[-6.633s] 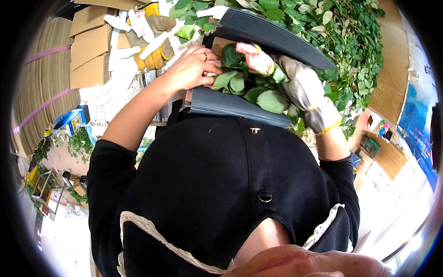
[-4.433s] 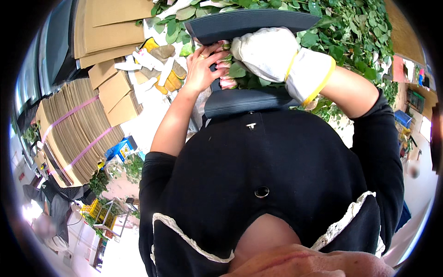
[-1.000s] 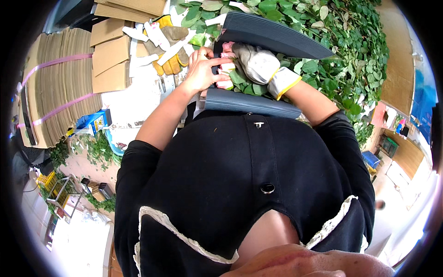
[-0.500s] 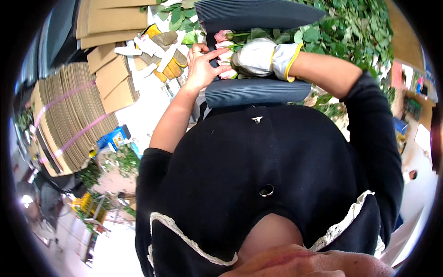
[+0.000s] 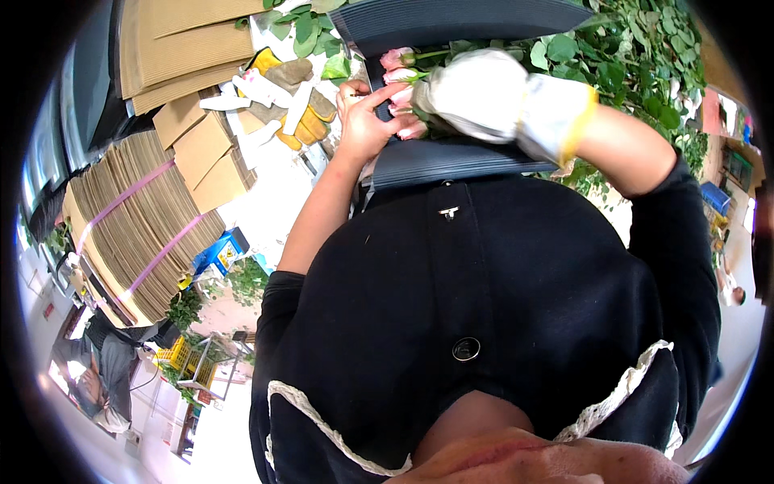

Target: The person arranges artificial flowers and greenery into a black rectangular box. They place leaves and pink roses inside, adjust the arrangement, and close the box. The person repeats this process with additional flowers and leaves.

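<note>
Several pink roses (image 5: 397, 59) lie in a column, blooms to the left, on a dark ribbed sheet (image 5: 459, 161) whose near and far edges curl up. My bare left hand (image 5: 368, 121) is at the blooms, its index finger and thumb spread apart and touching them. A white glove with a yellow cuff covers my right hand (image 5: 476, 95), which lies over the stems and leaves just right of the blooms. Its fingers are hidden beneath it and slightly blurred.
Leafy green stems (image 5: 637, 73) pile up at the far right. Work gloves (image 5: 302, 121) lie left of the sheet. Beyond them are cardboard pieces (image 5: 189, 52), a strapped cardboard stack (image 5: 133, 222) and a blue box (image 5: 222, 252). Another person (image 5: 730, 294) is at the far right.
My gloved right hand has shifted right along the stems and looks higher and larger. My left hand stays at the blooms. The whole view has shifted slightly.
</note>
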The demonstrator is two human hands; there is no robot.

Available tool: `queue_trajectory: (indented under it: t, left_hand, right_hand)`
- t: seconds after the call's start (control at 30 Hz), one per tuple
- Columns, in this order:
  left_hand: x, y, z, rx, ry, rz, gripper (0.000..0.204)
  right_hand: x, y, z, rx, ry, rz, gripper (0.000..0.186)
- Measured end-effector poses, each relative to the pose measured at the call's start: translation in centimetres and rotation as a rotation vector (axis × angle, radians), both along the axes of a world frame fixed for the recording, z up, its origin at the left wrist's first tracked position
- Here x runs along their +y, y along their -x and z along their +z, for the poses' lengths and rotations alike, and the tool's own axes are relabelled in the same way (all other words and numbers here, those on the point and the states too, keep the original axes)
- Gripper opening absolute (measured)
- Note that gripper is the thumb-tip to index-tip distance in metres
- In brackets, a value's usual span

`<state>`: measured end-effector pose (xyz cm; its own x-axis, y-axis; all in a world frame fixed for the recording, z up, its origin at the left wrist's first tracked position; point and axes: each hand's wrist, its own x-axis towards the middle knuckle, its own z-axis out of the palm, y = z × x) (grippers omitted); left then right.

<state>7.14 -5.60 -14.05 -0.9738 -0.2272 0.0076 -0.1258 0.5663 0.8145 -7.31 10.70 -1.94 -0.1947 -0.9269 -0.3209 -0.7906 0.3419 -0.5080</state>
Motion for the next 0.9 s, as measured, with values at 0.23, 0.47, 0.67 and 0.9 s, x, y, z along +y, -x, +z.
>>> queue_trajectory:
  t: [0.23, 0.47, 0.67, 0.9]
  left_hand:
    - [0.1, -0.2, 1.2, -0.032, -0.007, 0.038, 0.053]
    - [-0.1, -0.4, 1.4, 0.016, -0.014, 0.016, 0.053]
    - [0.1, -0.8, -0.1, 0.13, -0.002, 0.032, 0.05]
    - [0.3, -0.9, 1.0, 0.052, -0.014, 0.028, 0.051]
  right_hand:
    - [-3.3, 2.8, 9.3, 0.51, 0.38, 0.043, 0.034]
    - [-10.3, 4.1, 10.6, 0.16, 0.308, 0.172, 0.057]
    - [-26.9, 0.1, 13.4, 0.4, 0.691, 0.289, 0.018]
    - [-40.9, -2.6, 13.6, 0.717, 0.726, 0.142, 0.04]
